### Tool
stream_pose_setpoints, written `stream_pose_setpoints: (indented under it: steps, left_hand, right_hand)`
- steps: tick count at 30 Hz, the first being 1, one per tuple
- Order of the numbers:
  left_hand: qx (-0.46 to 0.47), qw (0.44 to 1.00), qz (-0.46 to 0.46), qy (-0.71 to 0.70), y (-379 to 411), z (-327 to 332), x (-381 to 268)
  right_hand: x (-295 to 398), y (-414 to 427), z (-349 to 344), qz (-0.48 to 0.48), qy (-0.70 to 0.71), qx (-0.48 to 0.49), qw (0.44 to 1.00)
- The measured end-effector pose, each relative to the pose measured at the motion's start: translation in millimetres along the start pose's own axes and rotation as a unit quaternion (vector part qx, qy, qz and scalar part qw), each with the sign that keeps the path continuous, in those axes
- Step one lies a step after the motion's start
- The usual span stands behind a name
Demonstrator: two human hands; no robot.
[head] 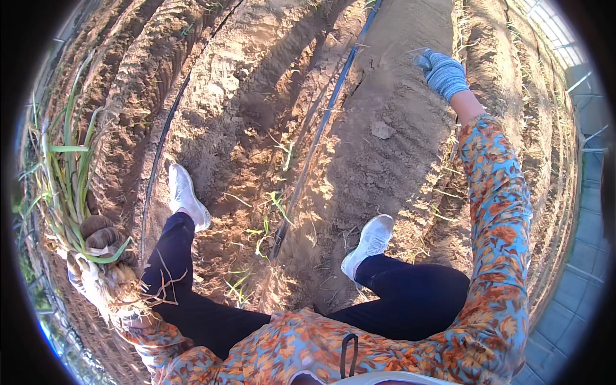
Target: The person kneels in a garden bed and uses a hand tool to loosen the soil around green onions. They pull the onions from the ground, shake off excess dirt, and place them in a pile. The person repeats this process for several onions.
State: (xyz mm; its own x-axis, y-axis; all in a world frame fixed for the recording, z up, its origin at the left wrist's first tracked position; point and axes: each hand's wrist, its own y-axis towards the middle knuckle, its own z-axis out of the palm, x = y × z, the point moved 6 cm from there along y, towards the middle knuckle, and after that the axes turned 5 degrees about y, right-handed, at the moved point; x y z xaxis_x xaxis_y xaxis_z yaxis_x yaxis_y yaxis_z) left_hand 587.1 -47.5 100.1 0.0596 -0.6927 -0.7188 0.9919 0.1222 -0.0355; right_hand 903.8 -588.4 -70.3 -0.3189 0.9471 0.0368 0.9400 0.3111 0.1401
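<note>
On the left, my left hand (102, 236) in a dark, striped-looking glove is closed around a bunch of uprooted onion-like plants (70, 183). Their long green leaves point away from me. Pale stem bases and tangled dry roots (125, 288) hang toward my wrist and trouser leg. Out at the upper right, my right hand (443, 74) wears a blue-grey knit glove and hovers over or near the bare soil (404, 106). Its fingers look curled. A thin pale sliver shows by the fingertips; I cannot tell whether it is held.
A black drip irrigation hose (166, 127) runs along the soil at left, and another drip line (332, 103) passes between my shoes (185, 192). Small green shoots (278, 204) and a clod (382, 130) dot the ground. Ridged furrows (534, 144) and a bluish panelled surface (589, 226) lie at right.
</note>
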Motion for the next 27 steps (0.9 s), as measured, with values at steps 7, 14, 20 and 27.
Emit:
stream_pose_setpoints:
  steps: [7, 14, 20, 27]
  left_hand:
    - [0.029, 0.990, -0.041, -0.128, 84, 24, -2]
    - [-0.088, 0.994, 0.049, 0.042, 121, 3, 20]
    - [-0.107, 0.989, 0.091, 0.045, 111, 14, 39]
    - [-0.049, 0.993, 0.105, 0.004, 111, 17, 39]
  right_hand:
    - [-6, 65, -6, -0.010, 0.030, 0.010, 0.999]
    - [81, 32, -101, -0.034, 0.112, 0.048, 0.992]
    - [130, -13, -113, -0.141, 0.094, 0.054, 0.984]
    - [108, -84, -147, -0.091, 0.014, 0.036, 0.995]
